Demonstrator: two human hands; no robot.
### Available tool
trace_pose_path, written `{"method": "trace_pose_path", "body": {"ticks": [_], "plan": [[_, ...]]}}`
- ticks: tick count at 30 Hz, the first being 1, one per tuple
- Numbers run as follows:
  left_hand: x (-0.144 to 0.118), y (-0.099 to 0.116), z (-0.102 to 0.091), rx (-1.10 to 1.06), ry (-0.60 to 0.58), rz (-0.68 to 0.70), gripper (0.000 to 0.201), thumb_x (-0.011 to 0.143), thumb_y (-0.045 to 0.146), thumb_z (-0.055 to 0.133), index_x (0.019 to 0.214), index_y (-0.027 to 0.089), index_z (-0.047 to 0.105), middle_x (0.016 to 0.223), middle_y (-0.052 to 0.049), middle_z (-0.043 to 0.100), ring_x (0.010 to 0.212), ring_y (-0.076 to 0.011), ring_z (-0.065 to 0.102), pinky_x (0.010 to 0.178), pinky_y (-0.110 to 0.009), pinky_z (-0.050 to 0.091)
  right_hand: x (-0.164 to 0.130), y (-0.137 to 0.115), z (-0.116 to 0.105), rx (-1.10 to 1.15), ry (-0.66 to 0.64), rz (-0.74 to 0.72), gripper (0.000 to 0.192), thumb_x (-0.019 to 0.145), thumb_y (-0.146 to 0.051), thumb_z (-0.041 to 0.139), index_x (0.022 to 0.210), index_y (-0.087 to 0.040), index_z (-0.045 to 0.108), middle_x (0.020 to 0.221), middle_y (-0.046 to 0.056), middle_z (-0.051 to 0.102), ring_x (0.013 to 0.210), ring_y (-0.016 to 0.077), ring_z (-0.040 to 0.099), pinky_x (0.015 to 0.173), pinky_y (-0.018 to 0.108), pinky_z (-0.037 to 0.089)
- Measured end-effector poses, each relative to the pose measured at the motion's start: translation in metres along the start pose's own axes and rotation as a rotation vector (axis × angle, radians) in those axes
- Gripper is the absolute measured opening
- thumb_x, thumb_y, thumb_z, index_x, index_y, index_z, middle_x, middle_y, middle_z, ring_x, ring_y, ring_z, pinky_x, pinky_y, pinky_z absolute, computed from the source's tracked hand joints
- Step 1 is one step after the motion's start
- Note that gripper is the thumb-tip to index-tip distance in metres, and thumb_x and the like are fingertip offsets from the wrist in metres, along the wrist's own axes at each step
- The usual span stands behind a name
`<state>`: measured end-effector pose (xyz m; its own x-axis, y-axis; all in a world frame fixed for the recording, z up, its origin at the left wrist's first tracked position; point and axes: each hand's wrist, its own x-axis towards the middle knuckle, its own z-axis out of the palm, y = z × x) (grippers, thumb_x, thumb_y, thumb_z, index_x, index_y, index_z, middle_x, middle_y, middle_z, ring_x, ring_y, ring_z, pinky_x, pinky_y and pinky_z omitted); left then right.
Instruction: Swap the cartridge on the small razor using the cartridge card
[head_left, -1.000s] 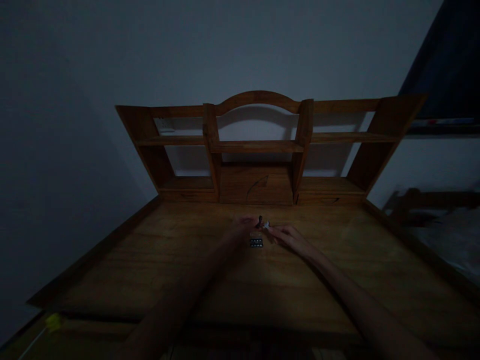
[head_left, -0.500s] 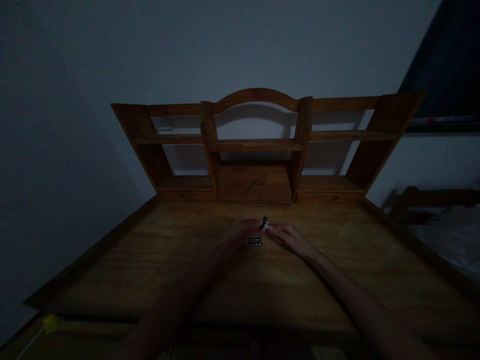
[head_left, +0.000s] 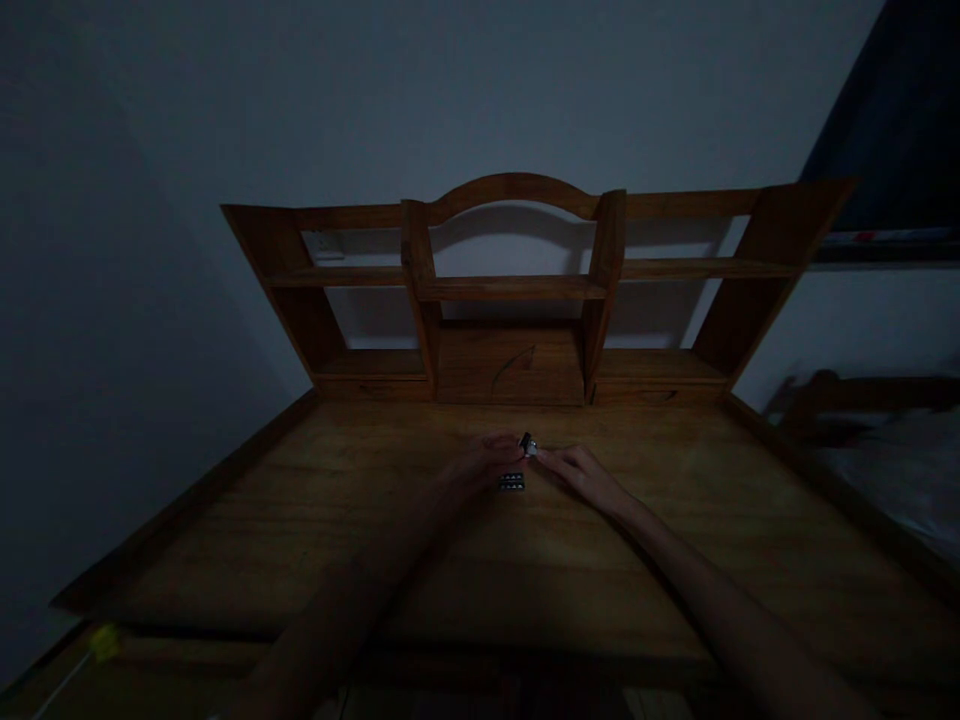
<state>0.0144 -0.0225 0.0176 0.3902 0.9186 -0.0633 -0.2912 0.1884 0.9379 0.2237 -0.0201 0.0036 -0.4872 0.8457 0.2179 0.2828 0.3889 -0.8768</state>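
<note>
Over the middle of the wooden desk [head_left: 645, 590], my two hands meet at a small black and white object [head_left: 529, 446], too small and dark to name. My left hand [head_left: 493, 455] closes on its left side, fingers curled toward it. From the right, my right hand [head_left: 577, 470] pinches its lighter part between thumb and fingertips. Just below my hands, on the desk, lies a small dark rectangular piece [head_left: 511, 482] with two rows of light marks. My fingertips hide part of the held object.
A wooden shelf hutch [head_left: 511, 290] with cubbies and small drawers stands along the desk's back. Low side rails edge the desk. A yellow piece on a pale stick [head_left: 105, 642] is at the front left. The room is dim.
The small black and white object has tilted slightly between my fingers. Both hands stay almost in the same place, and the dark piece on the desk has not moved.
</note>
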Motion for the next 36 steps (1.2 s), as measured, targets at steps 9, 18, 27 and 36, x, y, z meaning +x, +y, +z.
{"method": "trace_pose_path", "body": {"ticks": [9,18,27,36], "plan": [[0.011,-0.010,-0.003,0.031,0.079,-0.024,0.040,0.061,0.025,0.084,0.097,0.014,0.072,0.101,-0.010,0.072,0.090,-0.0205,0.067,0.089,-0.033,0.051,0.001,0.004,-0.002,-0.067,0.015,0.026,0.051,0.090,-0.056,0.044,0.062,-0.015,0.056,0.056,-0.002,0.036,0.052,0.0100,0.031,0.049,0.024,0.022],[0.015,-0.011,-0.004,0.038,0.142,0.033,0.039,0.060,0.028,0.084,0.093,0.014,0.070,0.096,-0.009,0.073,0.087,-0.0206,0.068,0.090,-0.037,0.051,0.001,0.002,-0.003,-0.047,0.056,0.014,0.051,0.089,-0.057,0.045,0.059,-0.016,0.053,0.055,-0.002,0.036,0.051,0.0102,0.030,0.048,0.025,0.021],[0.005,-0.003,0.006,-0.030,-0.013,0.028,0.036,0.068,0.031,0.079,0.098,0.013,0.071,0.105,-0.012,0.071,0.100,-0.0238,0.065,0.095,-0.037,0.047,0.000,0.003,-0.002,-0.035,0.001,0.038,0.053,0.090,-0.059,0.043,0.059,-0.016,0.044,0.057,-0.003,0.031,0.053,0.0092,0.029,0.048,0.024,0.019],[-0.005,0.003,0.010,-0.086,0.019,0.028,0.031,0.070,0.024,0.078,0.099,0.015,0.071,0.105,-0.009,0.071,0.100,-0.0228,0.065,0.097,-0.036,0.046,-0.002,-0.004,-0.001,-0.011,-0.007,0.025,0.053,0.090,-0.059,0.043,0.058,-0.016,0.043,0.056,-0.004,0.031,0.052,0.0087,0.028,0.049,0.025,0.019]]}}
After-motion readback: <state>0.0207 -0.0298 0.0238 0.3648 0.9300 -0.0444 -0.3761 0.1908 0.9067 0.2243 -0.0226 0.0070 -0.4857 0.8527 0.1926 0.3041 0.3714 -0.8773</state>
